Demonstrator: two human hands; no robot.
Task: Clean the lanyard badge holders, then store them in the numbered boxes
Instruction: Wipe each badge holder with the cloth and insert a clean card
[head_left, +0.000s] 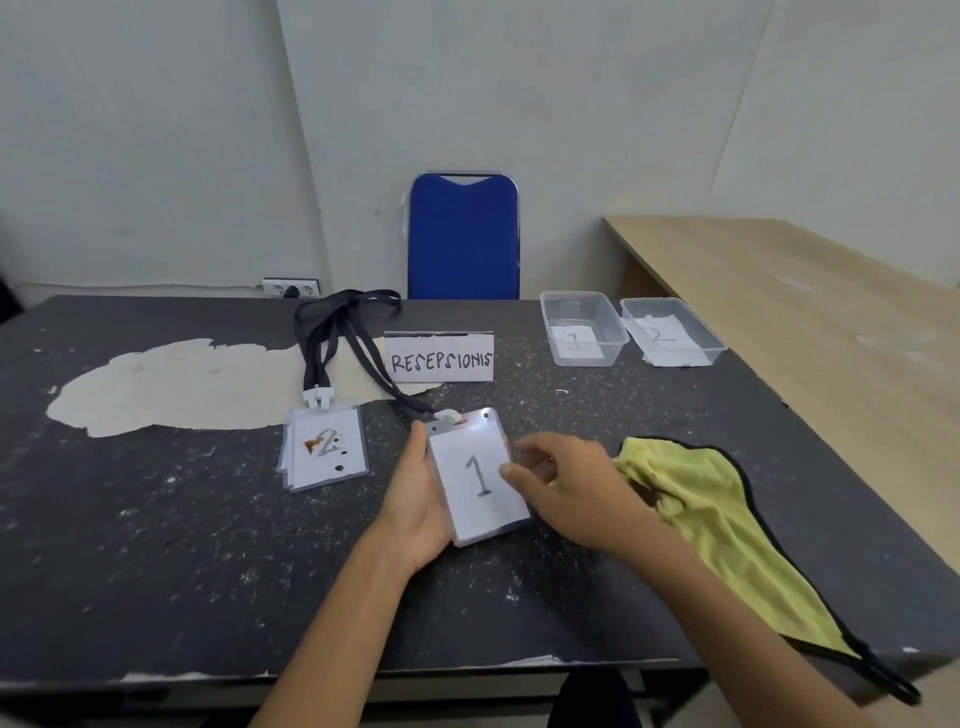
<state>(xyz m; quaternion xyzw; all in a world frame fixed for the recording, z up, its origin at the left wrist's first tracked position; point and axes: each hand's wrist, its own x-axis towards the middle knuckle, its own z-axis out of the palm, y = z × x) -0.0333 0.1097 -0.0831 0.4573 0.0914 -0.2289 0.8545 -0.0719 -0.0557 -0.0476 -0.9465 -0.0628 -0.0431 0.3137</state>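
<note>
My left hand holds the clear badge holder numbered 1 from below and from its left edge, a little above the black table. My right hand touches the holder's right edge with thumb and fingers. Its black lanyard trails to the back of the table. A second badge holder, numbered 2 and stained brown, lies flat to the left with its own lanyard. A yellow cloth lies just right of my right hand. Two clear boxes stand at the back right, box 1 and box 2.
A paper sign reading RESEPSIONIS stands behind the badges. A large worn pale patch marks the table's left side. A blue chair stands behind the table and a wooden desk adjoins on the right.
</note>
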